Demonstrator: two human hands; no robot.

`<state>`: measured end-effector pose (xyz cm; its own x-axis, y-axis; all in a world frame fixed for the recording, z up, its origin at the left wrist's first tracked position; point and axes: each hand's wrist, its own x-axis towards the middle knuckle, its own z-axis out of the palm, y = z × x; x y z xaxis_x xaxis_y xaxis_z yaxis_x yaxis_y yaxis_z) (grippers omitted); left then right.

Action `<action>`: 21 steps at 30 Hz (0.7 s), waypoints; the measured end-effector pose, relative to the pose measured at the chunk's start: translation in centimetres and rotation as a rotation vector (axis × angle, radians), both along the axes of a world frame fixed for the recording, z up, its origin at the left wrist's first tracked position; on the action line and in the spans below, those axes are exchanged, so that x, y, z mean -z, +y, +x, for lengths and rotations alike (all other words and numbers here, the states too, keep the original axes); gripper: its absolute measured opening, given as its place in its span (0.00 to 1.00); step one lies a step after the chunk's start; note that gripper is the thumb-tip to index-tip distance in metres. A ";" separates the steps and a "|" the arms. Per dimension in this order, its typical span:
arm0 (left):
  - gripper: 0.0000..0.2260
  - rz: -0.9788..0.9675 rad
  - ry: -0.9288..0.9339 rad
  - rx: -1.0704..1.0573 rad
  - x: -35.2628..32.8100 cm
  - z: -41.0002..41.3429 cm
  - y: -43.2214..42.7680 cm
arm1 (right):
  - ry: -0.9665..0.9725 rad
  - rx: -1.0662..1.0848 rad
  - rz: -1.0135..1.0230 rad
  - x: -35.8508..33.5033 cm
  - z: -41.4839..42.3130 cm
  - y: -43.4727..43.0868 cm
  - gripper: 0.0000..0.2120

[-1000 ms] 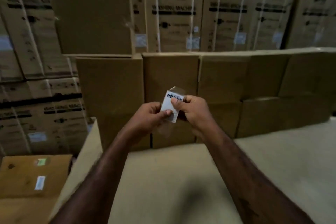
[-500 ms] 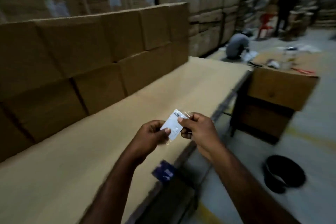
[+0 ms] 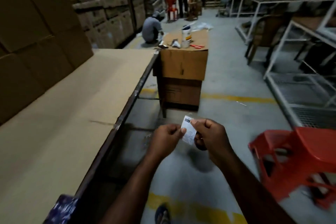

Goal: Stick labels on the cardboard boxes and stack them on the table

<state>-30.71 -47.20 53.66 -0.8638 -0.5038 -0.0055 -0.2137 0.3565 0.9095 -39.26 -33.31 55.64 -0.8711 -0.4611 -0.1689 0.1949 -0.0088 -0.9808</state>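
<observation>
Both hands meet over the floor just right of the worktop (image 3: 76,107). The left hand (image 3: 164,140) and right hand (image 3: 211,135) each pinch the small white label (image 3: 189,131) between thumb and fingers, one on each edge. Stacked cardboard boxes (image 3: 36,42) stand on the worktop's far left side. A red plastic stool (image 3: 298,162) lies tipped, well right of the worktop.

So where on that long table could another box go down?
The table is bare from its dark front edge back to the stacked cardboard boxes along its far side, a wide strip. The small cardboard stand beyond its end is cluttered with a tub and tools. Both hands hold the label over the floor.
</observation>
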 end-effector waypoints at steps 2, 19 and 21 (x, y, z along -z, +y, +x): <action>0.07 -0.016 0.016 -0.017 0.1 -3.1 0.6 | 0.045 0.005 0.011 0.4 -2.2 0.8 0.07; 0.16 0.695 -0.205 0.072 5.2 -33.3 -6.3 | -0.393 0.134 0.063 7.2 -29.4 -5.3 0.09; 0.09 0.678 -0.260 0.093 6.3 -36.2 -6.9 | -0.407 0.166 0.118 8.8 -32.3 -6.0 0.07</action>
<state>-66.89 -54.13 47.38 -0.8311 -0.2414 -0.5010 -0.4492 -0.2396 0.8607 -71.60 -39.35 46.80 -0.7833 -0.2781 -0.5560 0.5703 0.0346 -0.8207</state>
